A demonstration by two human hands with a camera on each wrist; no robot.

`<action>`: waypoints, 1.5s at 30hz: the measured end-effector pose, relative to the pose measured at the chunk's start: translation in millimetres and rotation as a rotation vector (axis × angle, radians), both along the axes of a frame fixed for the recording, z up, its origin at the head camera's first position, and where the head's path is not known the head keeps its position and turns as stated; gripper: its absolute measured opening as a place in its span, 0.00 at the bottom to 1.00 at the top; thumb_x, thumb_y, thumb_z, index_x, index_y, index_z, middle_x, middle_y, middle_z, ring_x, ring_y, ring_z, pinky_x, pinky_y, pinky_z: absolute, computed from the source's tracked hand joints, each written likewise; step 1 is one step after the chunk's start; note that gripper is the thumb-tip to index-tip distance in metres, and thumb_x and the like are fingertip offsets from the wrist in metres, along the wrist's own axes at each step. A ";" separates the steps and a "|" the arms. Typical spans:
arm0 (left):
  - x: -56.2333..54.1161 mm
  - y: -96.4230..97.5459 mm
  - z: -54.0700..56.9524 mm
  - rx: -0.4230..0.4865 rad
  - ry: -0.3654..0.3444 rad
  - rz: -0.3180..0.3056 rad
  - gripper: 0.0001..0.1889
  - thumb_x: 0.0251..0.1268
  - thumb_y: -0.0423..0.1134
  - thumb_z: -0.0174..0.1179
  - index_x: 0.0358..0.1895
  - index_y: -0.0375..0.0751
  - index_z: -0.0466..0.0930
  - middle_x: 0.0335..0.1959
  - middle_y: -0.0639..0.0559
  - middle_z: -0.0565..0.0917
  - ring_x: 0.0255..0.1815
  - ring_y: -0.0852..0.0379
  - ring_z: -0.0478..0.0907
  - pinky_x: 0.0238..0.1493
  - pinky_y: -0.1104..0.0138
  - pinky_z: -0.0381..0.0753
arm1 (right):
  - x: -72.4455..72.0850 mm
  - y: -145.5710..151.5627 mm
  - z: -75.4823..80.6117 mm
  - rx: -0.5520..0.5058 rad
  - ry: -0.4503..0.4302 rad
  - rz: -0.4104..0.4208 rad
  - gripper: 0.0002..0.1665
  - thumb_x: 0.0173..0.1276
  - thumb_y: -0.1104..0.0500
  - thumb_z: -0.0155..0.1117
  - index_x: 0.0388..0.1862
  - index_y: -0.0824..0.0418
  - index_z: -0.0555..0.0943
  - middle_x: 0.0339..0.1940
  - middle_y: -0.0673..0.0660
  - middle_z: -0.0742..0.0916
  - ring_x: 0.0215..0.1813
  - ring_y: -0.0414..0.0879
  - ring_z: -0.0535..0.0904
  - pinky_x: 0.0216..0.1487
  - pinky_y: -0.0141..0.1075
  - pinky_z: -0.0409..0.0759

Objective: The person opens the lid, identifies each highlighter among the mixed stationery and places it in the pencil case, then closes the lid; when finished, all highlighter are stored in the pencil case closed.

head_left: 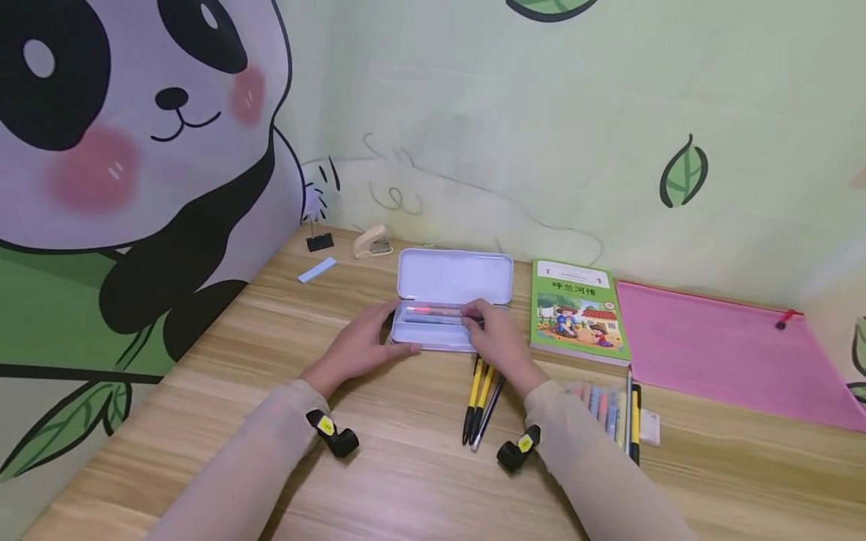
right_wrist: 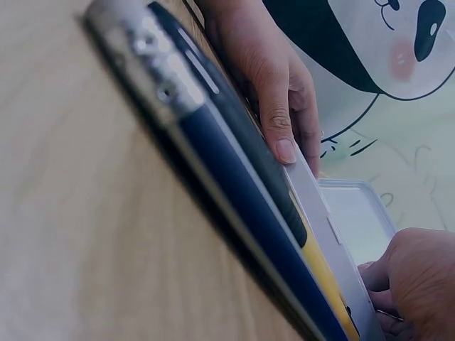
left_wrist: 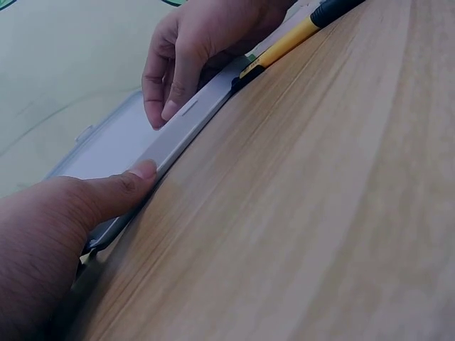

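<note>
A pale lavender pencil case [head_left: 433, 340] lies on the table with its lid [head_left: 455, 276] raised. Inside it are several slim pens [head_left: 433, 311]. My left hand [head_left: 361, 338] grips the case's left end, thumb along the front edge [left_wrist: 114, 195] and fingers round the far side. Over the right part of the case, my right hand [head_left: 499, 338] has its fingers curled down inside, pinching the right end of a pen; its fingertips are partly hidden. Two yellow-and-black pens [head_left: 477, 394] and a dark blue pencil [head_left: 489, 413] lie in front of the case, below the right hand.
Right of the case lie a green book [head_left: 578, 312] and a pink zip pouch [head_left: 731, 353]. Several pens [head_left: 602, 406] and a white eraser [head_left: 650, 427] lie by the right forearm. A stapler [head_left: 372, 242], black binder clip [head_left: 320, 242] and blue strip [head_left: 316, 270] sit at the back left.
</note>
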State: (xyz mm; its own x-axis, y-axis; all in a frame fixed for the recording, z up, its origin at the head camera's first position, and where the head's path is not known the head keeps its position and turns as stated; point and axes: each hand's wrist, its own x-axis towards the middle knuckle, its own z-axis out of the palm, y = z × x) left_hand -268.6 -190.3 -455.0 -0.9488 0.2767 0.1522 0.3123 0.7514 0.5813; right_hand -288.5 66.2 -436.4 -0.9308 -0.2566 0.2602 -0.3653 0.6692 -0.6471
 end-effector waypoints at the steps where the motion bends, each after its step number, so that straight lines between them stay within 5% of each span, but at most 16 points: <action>1: 0.3 0.1 0.2 -0.002 -0.002 0.001 0.55 0.55 0.72 0.65 0.80 0.45 0.55 0.76 0.43 0.66 0.76 0.43 0.61 0.75 0.47 0.61 | -0.1 0.0 -0.4 -0.007 0.011 -0.003 0.10 0.74 0.60 0.61 0.49 0.61 0.84 0.46 0.57 0.88 0.50 0.51 0.83 0.55 0.44 0.82; 9: 0.8 0.8 1.1 -0.005 -0.003 0.001 0.55 0.56 0.71 0.65 0.80 0.44 0.55 0.76 0.42 0.65 0.76 0.43 0.61 0.74 0.47 0.61 | 1.2 -0.1 -1.2 0.036 0.145 0.077 0.13 0.75 0.55 0.61 0.47 0.60 0.87 0.42 0.54 0.89 0.44 0.48 0.82 0.51 0.43 0.82; 16: 0.7 0.7 0.2 -0.007 -0.007 -0.001 0.54 0.56 0.70 0.65 0.80 0.44 0.55 0.76 0.43 0.65 0.76 0.43 0.61 0.74 0.48 0.61 | 3.7 -0.8 -0.9 0.064 0.095 0.128 0.15 0.75 0.56 0.60 0.52 0.61 0.87 0.48 0.55 0.89 0.52 0.49 0.84 0.59 0.44 0.81; 32: 2.1 0.5 -0.7 -0.001 -0.016 -0.001 0.54 0.56 0.70 0.66 0.80 0.44 0.56 0.76 0.43 0.66 0.76 0.43 0.61 0.74 0.47 0.61 | 7.9 -2.1 2.0 0.046 0.107 0.138 0.15 0.75 0.57 0.60 0.53 0.62 0.86 0.49 0.56 0.90 0.53 0.50 0.85 0.58 0.44 0.81; 39: 2.3 1.0 -0.9 -0.002 -0.020 0.004 0.54 0.56 0.70 0.66 0.80 0.45 0.56 0.76 0.42 0.65 0.76 0.43 0.61 0.74 0.47 0.61 | 26.2 8.7 39.7 0.002 0.104 0.280 0.15 0.75 0.56 0.61 0.51 0.63 0.85 0.47 0.57 0.89 0.53 0.52 0.84 0.58 0.51 0.81; 45: 0.4 0.4 -0.6 0.003 -0.013 -0.002 0.54 0.56 0.70 0.65 0.80 0.45 0.55 0.76 0.43 0.65 0.76 0.43 0.60 0.75 0.47 0.60 | 46.1 63.5 60.8 0.075 0.067 0.431 0.13 0.74 0.53 0.63 0.51 0.57 0.86 0.49 0.51 0.89 0.55 0.49 0.83 0.58 0.54 0.80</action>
State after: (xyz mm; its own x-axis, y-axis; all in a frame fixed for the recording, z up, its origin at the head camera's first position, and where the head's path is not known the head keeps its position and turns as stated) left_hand -268.2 -189.9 -455.6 -0.9502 0.2783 0.1405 0.3063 0.7487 0.5879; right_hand -242.4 129.7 -375.6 -0.7165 -0.6381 0.2818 -0.6605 0.4909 -0.5681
